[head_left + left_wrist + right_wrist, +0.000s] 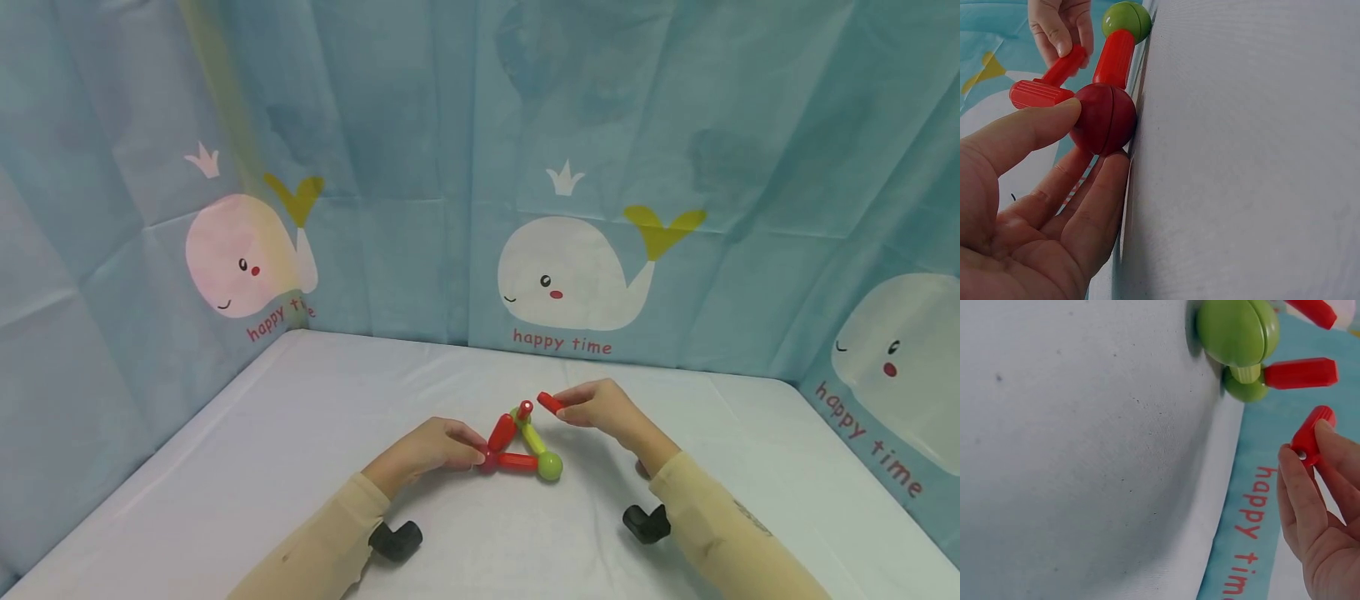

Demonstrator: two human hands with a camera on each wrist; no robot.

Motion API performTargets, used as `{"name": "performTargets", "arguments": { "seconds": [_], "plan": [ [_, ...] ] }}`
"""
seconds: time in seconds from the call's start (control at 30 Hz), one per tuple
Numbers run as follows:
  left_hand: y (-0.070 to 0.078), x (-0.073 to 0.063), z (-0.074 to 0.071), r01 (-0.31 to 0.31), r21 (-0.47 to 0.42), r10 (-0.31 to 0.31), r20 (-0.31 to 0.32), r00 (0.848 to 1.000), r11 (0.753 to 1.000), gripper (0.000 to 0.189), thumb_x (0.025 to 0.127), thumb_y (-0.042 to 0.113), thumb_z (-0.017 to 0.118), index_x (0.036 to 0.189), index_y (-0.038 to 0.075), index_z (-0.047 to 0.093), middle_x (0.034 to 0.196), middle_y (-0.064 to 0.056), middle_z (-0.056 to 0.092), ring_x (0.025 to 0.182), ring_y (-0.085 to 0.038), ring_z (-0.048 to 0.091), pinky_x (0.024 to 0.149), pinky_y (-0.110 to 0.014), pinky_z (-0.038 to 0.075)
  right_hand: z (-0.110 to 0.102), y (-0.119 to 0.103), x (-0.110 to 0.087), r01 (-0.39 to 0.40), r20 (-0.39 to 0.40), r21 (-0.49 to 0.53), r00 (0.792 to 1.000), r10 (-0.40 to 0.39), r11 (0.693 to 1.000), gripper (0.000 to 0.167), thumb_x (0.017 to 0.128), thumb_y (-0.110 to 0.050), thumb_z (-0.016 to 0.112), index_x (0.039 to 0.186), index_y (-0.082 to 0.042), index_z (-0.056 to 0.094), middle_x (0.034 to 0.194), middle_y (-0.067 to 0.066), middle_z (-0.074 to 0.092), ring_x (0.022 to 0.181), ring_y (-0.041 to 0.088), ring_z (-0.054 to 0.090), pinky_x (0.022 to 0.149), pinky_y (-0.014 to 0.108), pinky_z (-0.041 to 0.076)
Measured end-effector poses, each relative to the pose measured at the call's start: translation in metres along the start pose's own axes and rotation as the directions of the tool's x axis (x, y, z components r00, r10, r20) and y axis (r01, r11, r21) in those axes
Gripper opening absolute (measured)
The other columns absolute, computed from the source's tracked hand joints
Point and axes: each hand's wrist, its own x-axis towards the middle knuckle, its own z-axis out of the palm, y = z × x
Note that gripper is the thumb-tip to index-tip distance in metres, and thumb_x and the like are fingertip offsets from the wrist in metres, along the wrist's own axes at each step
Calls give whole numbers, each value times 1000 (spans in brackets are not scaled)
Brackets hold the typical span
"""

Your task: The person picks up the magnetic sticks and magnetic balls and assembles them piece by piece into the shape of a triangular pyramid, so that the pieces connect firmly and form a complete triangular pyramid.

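My left hand (442,446) pinches a dark red ball (1105,119) between thumb and fingertips, low over the white table. A red rod (517,462) joins this ball to a green ball (550,466); from there a yellow-green rod (533,439) runs to a farther green ball (1246,384). One red stick (1041,94) stands up from the dark red ball, another (1300,373) from the farther green ball. Just right of the structure, my right hand (603,408) holds a loose red rod (1314,434) between thumb and fingers, raised off the table, a hole showing near its lower end.
White cloth covers the table (247,467). Behind and at both sides hangs a blue curtain (405,167) printed with whales. Black bent pieces (396,542) show beside both forearms, close to the beige sleeves (322,533).
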Motion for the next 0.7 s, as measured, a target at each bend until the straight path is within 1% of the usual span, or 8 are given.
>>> {"name": "performTargets", "arguments": {
  "seconds": [0.17, 0.37, 0.47, 0.7],
  "plan": [
    [-1, 0, 0, -3, 2, 3, 1, 1000, 1000, 21, 81, 19, 77, 102, 13, 75, 98, 2, 73, 86, -13, 65, 79, -30, 55, -1, 4, -4, 11, -7, 25, 1000, -11, 1000, 32, 90, -20, 73, 120, -9, 72, 116, 9, 73, 99, 18, 67, 96, 44, 54],
    [-1, 0, 0, -3, -9, 3, 4, 1000, 1000, 21, 81, 19, 77, 102, 13, 75, 97, 2, 73, 85, -13, 65, 79, -29, 55, 2, 5, -11, 0, -8, 38, 1000, 1, 999, 34, 89, -20, 75, 120, -9, 71, 118, 9, 72, 101, 18, 65, 95, 41, 55],
    [0, 0, 0, -6, -13, 6, 7, 1000, 1000, 22, 81, 19, 77, 102, 13, 75, 97, 2, 73, 85, -13, 65, 79, -30, 55, 3, 4, -15, -6, 8, 52, 1000, 5, 999, 35, 89, -21, 75, 121, -8, 70, 118, 10, 71, 101, 18, 66, 95, 41, 56],
    [-1, 1, -1, -11, -23, 12, 13, 1000, 1000, 22, 81, 18, 76, 103, 12, 75, 97, 2, 74, 85, -12, 66, 80, -29, 55, 4, 5, -22, 6, 38, 37, 999, -8, 999, 38, 88, -25, 75, 122, -9, 69, 121, 9, 70, 103, 18, 64, 94, 40, 56]
  ]
}}
